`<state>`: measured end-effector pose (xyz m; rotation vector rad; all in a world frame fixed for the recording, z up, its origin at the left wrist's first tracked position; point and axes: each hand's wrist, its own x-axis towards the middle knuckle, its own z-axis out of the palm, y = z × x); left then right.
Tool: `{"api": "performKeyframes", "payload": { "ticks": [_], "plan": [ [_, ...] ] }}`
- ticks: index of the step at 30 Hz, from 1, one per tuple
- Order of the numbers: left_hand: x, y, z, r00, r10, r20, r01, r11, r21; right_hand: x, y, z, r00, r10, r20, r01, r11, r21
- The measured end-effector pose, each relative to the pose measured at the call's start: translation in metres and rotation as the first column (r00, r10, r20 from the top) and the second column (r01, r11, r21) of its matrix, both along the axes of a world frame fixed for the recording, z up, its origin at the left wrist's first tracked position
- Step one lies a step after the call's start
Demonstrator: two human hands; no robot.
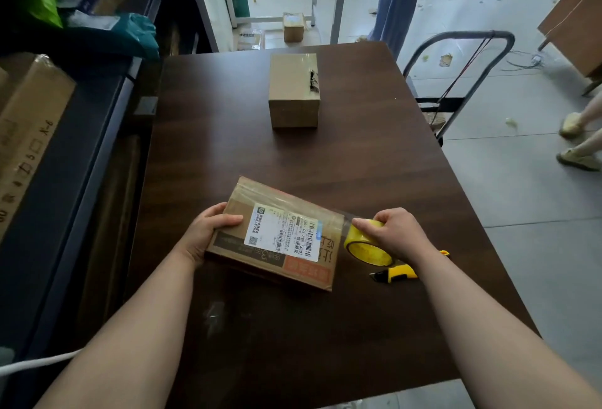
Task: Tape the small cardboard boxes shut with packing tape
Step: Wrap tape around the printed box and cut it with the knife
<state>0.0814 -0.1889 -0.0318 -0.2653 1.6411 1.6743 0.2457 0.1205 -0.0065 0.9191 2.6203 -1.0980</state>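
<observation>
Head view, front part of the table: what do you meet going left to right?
left hand → labelled flat box → yellow tape roll → right hand, which grips the roll

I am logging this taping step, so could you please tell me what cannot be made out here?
Head view, label on the flat box: print too small to read.
Head view, knife: middle hidden under the right forearm.
Head view, tape roll: far side covered by the right hand.
Head view, flat box's left edge: covered by the left hand.
</observation>
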Motion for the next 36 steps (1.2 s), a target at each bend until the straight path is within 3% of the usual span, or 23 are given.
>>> {"api": "performKeyframes", "payload": {
  "ticks": [18, 20, 23, 25, 26, 28, 30, 32, 34, 36],
  "plan": [
    [0.006, -0.009, -0.016, 0.996, -0.018, 0.089, 0.014, 0.999, 0.051, -0.016, -0.007, -0.033, 0.995, -0.016, 0.102, 0.022, 0.998, -0.056],
    [0.005, -0.012, -0.016, 0.996, -0.039, 0.074, 0.04, 0.999, -0.019, -0.018, -0.011, -0.035, 0.996, -0.027, 0.082, 0.035, 0.994, -0.102],
    [0.004, -0.019, -0.019, 0.998, -0.055, -0.009, 0.051, 0.959, -0.278, -0.019, -0.019, -0.039, 0.997, -0.022, 0.073, 0.033, 0.987, -0.159],
    [0.004, -0.017, -0.017, 0.983, -0.093, -0.161, 0.004, 0.876, -0.483, -0.018, -0.025, -0.041, 0.997, -0.046, 0.062, 0.056, 0.983, -0.175],
    [0.006, -0.014, -0.014, 0.954, -0.155, -0.256, -0.035, 0.792, -0.609, -0.017, -0.029, -0.042, 0.996, -0.061, 0.058, 0.07, 0.983, -0.169],
    [0.018, 0.002, -0.001, 0.837, -0.34, -0.428, -0.183, 0.563, -0.806, -0.014, -0.036, -0.042, 0.995, -0.089, 0.053, 0.096, 0.985, -0.145],
    [0.041, 0.026, 0.011, 0.697, -0.52, -0.493, -0.226, 0.494, -0.84, -0.011, -0.045, -0.045, 0.991, -0.126, 0.042, 0.131, 0.981, -0.146],
    [0.073, 0.055, 0.015, 0.583, -0.701, -0.412, -0.072, 0.46, -0.885, -0.006, -0.051, -0.049, 0.99, -0.143, 0.02, 0.144, 0.975, -0.171],
    [0.103, 0.074, 0.011, 0.509, -0.832, -0.223, 0.088, 0.308, -0.947, -0.002, -0.056, -0.051, 0.989, -0.149, -0.001, 0.145, 0.968, -0.206],
    [0.116, 0.08, 0.003, 0.483, -0.869, -0.106, 0.13, 0.191, -0.973, 0.002, -0.058, -0.05, 0.989, -0.143, -0.032, 0.132, 0.966, -0.223]
  ]
}}
